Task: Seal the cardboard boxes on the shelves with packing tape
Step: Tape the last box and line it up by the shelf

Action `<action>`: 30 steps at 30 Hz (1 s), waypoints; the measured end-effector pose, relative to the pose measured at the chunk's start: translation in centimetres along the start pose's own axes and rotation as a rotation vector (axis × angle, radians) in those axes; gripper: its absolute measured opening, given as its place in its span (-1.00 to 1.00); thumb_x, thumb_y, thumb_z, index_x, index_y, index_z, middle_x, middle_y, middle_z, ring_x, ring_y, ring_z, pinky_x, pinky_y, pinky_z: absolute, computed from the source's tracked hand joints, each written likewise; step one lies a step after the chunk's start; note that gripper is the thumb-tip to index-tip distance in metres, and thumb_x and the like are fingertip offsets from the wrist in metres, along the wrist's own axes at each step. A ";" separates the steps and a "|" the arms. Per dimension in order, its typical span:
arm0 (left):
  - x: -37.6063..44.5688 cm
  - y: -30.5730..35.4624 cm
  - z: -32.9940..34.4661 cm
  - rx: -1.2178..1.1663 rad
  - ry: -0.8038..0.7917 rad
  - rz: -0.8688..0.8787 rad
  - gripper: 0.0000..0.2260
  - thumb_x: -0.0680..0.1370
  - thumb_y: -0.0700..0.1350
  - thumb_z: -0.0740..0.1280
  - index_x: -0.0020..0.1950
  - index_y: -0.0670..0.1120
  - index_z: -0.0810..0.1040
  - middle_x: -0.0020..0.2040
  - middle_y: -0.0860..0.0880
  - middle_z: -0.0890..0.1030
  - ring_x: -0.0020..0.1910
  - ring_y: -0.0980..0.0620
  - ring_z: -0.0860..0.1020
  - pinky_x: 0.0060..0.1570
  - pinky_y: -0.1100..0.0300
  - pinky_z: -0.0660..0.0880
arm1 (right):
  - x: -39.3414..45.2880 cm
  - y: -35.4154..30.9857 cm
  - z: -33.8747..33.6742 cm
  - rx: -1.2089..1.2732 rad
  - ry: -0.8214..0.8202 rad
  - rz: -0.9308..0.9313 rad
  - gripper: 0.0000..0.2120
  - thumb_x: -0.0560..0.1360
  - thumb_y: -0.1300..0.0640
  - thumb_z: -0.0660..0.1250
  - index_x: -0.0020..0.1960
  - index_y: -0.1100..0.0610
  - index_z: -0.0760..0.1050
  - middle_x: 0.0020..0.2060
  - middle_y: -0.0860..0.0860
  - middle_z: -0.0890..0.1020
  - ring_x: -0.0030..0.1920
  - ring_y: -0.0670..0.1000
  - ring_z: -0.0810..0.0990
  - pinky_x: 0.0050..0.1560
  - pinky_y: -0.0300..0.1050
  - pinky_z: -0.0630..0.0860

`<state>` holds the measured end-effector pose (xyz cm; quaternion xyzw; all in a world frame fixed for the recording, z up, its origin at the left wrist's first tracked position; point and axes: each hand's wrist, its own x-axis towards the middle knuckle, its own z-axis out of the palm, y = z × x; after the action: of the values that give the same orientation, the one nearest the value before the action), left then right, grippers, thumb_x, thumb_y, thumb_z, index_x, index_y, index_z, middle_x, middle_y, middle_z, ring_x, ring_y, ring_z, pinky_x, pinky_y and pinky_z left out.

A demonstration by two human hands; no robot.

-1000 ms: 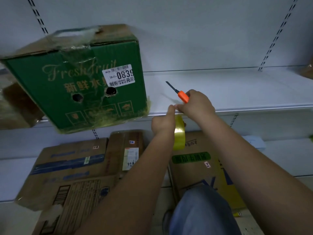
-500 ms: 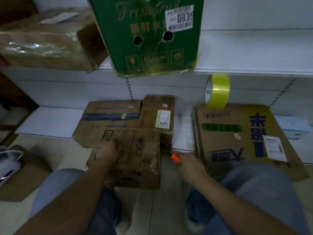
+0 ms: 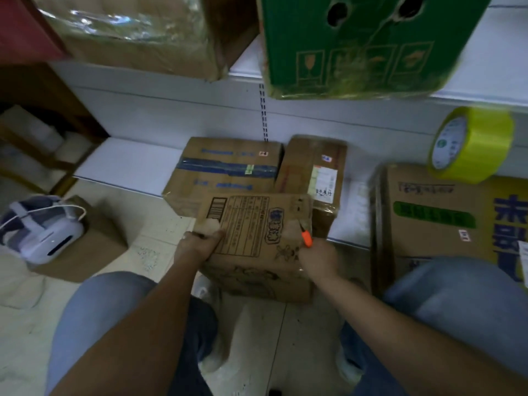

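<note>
The green fruit box (image 3: pixel 368 44) is cut off by the top edge. The right hand (image 3: pixel 318 257) hides most of the orange-handled cutter (image 3: pixel 306 238). The large yellow-printed box (image 3: pixel 445 221) runs past the right edge.

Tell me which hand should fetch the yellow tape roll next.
Left, probably. The right hand already grips the orange cutter against the printed box, so it is occupied, though the tape roll sits on its side. The left hand holds only the box's edge and could let go.
</note>
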<state>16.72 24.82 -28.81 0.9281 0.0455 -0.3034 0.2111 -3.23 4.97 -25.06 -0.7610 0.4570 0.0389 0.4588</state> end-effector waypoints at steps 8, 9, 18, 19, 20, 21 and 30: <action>-3.3 0.1 2.3 -0.332 -0.160 -0.053 -0.40 0.66 0.27 0.04 0.33 -0.20 0.52 0.30 -0.28 0.55 0.25 -0.23 0.52 0.34 -0.09 0.43 | -3.3 -5.0 0.5 0.160 -0.366 -0.278 -0.80 0.62 0.08 0.27 0.16 0.08 0.61 0.02 -0.01 0.67 0.07 -0.05 0.61 0.06 -0.27 0.48; -4.1 0.7 2.4 -0.441 -0.214 -0.091 -0.37 0.66 0.28 0.00 0.33 -0.21 0.52 0.27 -0.26 0.57 0.25 -0.23 0.54 0.34 -0.08 0.44 | -2.6 -4.1 2.4 0.215 -0.378 -0.229 -0.79 0.62 0.10 0.28 0.20 0.08 0.59 0.09 0.03 0.66 0.15 0.00 0.60 0.20 -0.15 0.49; -0.9 -3.0 5.2 0.048 -0.264 -0.023 -0.30 0.42 0.32 0.28 0.50 0.11 0.24 0.39 -0.18 0.43 0.36 -0.24 0.41 0.38 -0.22 0.34 | 3.6 5.1 -2.1 -0.169 0.146 0.291 -0.69 0.65 0.08 0.16 0.20 0.28 0.52 0.20 0.25 0.56 0.22 0.23 0.53 0.12 -0.04 0.42; -1.6 -3.1 5.6 0.069 -0.289 -0.020 -0.17 0.39 0.31 0.36 0.55 0.19 0.04 0.43 -0.18 0.39 0.39 -0.24 0.38 0.39 -0.23 0.32 | 3.6 6.1 -2.0 -0.199 0.086 0.332 -0.67 0.66 0.07 0.15 0.22 0.29 0.51 0.22 0.25 0.54 0.25 0.22 0.52 0.17 -0.04 0.41; -2.0 -3.4 6.2 0.078 -0.276 -0.019 -0.06 0.39 0.27 0.42 0.56 0.24 -0.16 0.47 -0.19 0.35 0.41 -0.24 0.36 0.41 -0.19 0.32 | 3.7 7.2 -2.0 -0.213 0.032 0.366 -0.67 0.66 0.07 0.15 0.23 0.29 0.50 0.23 0.24 0.54 0.25 0.21 0.51 0.19 -0.05 0.41; -3.3 -3.2 6.2 0.087 -0.251 -0.021 0.00 0.44 0.22 0.43 0.55 0.24 -0.29 0.50 -0.22 0.29 0.42 -0.25 0.35 0.40 -0.13 0.32 | 4.0 8.3 -1.7 -0.170 -0.022 0.419 -0.67 0.65 0.06 0.17 0.22 0.29 0.51 0.22 0.24 0.55 0.23 0.22 0.52 0.19 -0.06 0.41; -3.0 -3.1 5.5 -0.018 -0.165 0.005 0.01 0.41 0.32 0.42 0.56 0.22 -0.28 0.53 -0.29 0.09 0.47 -0.36 0.21 0.44 -0.26 0.22 | 2.3 4.4 -5.0 -0.147 0.083 0.257 -0.82 0.56 0.07 0.26 -0.10 0.13 0.56 -0.02 0.19 0.59 -0.04 0.17 0.55 -0.05 -0.10 0.43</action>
<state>10.57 25.45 -32.20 0.8981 0.0281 -0.3779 0.2233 -6.93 -0.94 -26.22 -0.7288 0.5651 0.0992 0.3737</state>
